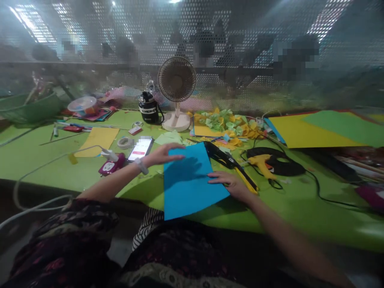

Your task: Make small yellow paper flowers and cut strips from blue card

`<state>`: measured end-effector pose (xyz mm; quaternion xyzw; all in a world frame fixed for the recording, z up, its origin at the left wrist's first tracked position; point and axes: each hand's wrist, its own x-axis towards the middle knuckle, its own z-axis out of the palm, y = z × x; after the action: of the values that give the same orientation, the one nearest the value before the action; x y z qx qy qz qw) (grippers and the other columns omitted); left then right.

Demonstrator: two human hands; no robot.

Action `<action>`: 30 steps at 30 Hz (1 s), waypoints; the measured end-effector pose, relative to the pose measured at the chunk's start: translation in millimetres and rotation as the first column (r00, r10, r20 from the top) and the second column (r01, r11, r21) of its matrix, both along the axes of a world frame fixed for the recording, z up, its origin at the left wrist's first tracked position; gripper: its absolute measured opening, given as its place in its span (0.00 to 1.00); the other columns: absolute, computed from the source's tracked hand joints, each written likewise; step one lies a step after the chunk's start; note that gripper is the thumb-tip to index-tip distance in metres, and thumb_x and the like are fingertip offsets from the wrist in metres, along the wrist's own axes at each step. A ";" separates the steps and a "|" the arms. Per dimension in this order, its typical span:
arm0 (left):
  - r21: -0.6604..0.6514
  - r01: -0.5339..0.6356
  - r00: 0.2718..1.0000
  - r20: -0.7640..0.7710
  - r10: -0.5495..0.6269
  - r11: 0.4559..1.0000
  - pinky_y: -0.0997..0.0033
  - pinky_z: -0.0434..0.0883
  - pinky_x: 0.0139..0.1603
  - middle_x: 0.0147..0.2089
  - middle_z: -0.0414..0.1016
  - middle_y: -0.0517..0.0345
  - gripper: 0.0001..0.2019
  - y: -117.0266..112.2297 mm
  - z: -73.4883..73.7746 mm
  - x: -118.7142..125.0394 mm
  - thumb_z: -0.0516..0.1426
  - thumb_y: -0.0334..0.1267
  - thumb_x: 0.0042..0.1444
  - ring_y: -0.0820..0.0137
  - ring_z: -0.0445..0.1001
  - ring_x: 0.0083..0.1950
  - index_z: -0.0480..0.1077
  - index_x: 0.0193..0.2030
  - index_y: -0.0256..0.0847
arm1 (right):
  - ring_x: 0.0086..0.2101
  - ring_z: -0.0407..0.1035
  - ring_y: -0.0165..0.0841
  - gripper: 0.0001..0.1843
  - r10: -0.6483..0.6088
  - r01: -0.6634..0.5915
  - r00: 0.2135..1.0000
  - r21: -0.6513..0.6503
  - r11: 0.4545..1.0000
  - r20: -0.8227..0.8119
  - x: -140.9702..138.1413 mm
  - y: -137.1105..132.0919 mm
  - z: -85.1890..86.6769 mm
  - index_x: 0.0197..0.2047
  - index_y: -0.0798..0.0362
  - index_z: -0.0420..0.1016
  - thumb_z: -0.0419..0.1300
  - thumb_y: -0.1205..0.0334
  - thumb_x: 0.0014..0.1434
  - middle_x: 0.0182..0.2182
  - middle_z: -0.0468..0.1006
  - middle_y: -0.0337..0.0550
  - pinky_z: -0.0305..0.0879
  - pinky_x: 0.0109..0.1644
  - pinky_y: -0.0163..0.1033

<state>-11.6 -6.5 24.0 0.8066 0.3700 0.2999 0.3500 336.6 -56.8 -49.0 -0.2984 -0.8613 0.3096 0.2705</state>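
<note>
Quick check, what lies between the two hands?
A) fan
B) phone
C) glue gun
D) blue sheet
D. The blue sheet spans the space between the left hand and the right hand.

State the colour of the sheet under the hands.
The sheet is bright blue, best seen in the head view.
</note>
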 end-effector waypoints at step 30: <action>-0.175 -0.297 0.951 -0.142 0.274 0.939 0.69 0.49 0.22 0.20 0.52 0.65 0.30 -51.3 -46.2 -20.4 0.66 0.59 0.50 0.77 0.52 0.22 0.51 0.20 0.44 | 0.24 0.63 0.33 0.25 -0.464 0.475 0.879 -0.125 0.871 0.108 -34.7 -10.2 18.3 0.29 0.49 0.70 0.57 0.36 0.61 0.21 0.69 0.37 0.61 0.28 0.38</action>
<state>-32.0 -57.8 -22.1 0.7222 0.5304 0.2627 0.3579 301.9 -67.1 -30.7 -0.5291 -0.7473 0.2862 0.2824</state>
